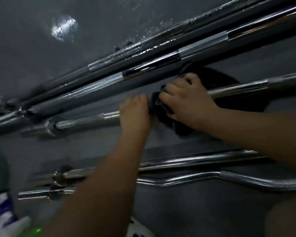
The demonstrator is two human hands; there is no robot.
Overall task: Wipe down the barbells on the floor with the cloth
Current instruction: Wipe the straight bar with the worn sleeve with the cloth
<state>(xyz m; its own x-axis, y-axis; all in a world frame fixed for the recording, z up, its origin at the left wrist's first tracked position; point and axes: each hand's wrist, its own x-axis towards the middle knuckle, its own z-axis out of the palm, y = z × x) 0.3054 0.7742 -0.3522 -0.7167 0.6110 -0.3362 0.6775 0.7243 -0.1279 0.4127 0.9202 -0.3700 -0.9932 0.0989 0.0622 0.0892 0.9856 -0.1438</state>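
Head view shows a dark grey floor (41, 69) with several chrome barbells lying on it. The middle barbell (85, 119) lies about in the middle of the floor, and both hands are on it. The left hand (135, 115) has its fingers curled over the bar and grips it. Just beside it, the right hand (186, 100) holds a dark cloth (162, 110) wrapped around the same bar, with the fingers bent over the cloth and pressing it on the metal. Long barbells (152, 65) lie side by side toward the far side of the floor. 2 more lie toward the near side: a straight bar (195, 161) and a curl bar (246, 181). At the near left corner, white and purple things (0, 204) are too blurred to name.
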